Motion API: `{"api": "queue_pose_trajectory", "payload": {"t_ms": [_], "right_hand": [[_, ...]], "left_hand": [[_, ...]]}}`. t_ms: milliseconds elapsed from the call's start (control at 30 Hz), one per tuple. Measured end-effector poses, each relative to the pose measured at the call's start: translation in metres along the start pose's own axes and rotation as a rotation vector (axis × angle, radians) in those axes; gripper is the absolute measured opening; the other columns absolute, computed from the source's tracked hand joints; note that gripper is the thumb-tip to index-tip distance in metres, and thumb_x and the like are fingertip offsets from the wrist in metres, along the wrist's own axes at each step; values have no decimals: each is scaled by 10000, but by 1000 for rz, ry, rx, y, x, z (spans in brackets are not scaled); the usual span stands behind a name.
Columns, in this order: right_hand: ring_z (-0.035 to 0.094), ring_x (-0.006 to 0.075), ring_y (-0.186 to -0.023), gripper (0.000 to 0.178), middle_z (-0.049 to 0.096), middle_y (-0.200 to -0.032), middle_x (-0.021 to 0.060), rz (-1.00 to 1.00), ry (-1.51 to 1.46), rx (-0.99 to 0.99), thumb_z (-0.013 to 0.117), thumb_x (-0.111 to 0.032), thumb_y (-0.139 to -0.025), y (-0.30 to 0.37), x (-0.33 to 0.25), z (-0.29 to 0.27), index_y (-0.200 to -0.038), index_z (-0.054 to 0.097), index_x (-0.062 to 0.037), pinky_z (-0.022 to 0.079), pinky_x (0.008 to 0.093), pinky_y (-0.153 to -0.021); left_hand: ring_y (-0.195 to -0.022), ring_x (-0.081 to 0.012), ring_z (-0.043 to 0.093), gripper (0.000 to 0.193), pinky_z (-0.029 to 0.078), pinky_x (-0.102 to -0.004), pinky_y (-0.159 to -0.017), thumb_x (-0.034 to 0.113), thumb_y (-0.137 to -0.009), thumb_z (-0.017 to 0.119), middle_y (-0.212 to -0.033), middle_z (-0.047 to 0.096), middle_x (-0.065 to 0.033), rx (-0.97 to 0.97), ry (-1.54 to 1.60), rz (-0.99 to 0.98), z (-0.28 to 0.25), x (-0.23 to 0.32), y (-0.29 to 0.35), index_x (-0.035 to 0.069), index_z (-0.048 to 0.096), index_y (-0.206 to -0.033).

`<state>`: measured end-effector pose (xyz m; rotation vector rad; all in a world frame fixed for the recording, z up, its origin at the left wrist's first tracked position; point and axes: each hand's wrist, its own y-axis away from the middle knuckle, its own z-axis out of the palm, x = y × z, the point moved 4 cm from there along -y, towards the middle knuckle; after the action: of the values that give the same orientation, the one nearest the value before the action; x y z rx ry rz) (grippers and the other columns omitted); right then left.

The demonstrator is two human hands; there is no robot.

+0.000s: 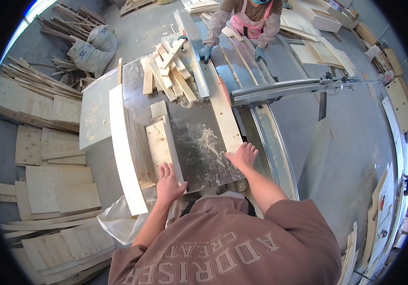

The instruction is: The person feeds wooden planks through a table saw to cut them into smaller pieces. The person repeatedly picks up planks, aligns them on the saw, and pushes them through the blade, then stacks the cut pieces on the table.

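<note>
My right hand [243,157] grips the near end of a long pale wooden board [223,109], thumb at its left corner and fingers at its right. The board lies lengthwise on the dark metal saw table [192,126] and runs away from me, with its far part near a co-worker's gloved hand [205,53]. My left hand [169,184] rests on the near end of a stack of shorter boards [160,141], its fingers stretched over the top and its thumb out to the right.
A long white-faced panel [124,147] stands left of the stack. Loose wood offcuts [168,69] are heaped across the table, beside a metal fence [196,66]. A sliding rail [284,90] crosses at right. Across the table a co-worker [246,21] leans in. Board piles [61,190] line the left.
</note>
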<state>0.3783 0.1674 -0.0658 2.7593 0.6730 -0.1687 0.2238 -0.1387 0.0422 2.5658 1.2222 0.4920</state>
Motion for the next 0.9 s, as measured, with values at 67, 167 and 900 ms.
{"api": "queue_pose_trajectory", "payload": {"t_ms": [67, 167, 900], "right_hand": [[566, 341, -1296, 919, 651, -1320, 201, 8, -8, -14, 868, -662, -750, 9, 4, 0, -1284, 637, 49, 379, 481, -1140], [567, 341, -1292, 914, 653, -1308, 201, 10, -9, -20, 872, -657, -750, 24, 13, 1, -1283, 636, 48, 381, 485, -1137], [559, 366, -1239, 883, 637, -1233, 201, 72, -2, -99, 896, -619, -672, 172, 102, 11, -1171, 607, 49, 361, 497, -1126]], "left_hand": [[-1651, -472, 227, 1103, 425, -478, -1258, 446, -870, 817, -1734, 273, -363, -6, 4, 2, 1, -1, 1, -115, 283, -1656], [-1649, -477, 227, 1105, 427, -477, -1256, 450, -870, 822, -1732, 277, -365, 2, 5, 12, 2, -2, 1, -115, 284, -1652], [-1643, -483, 240, 1088, 430, -486, -1248, 473, -899, 793, -1740, 262, -359, 22, 10, 10, 2, -4, 3, -99, 280, -1669]]}}
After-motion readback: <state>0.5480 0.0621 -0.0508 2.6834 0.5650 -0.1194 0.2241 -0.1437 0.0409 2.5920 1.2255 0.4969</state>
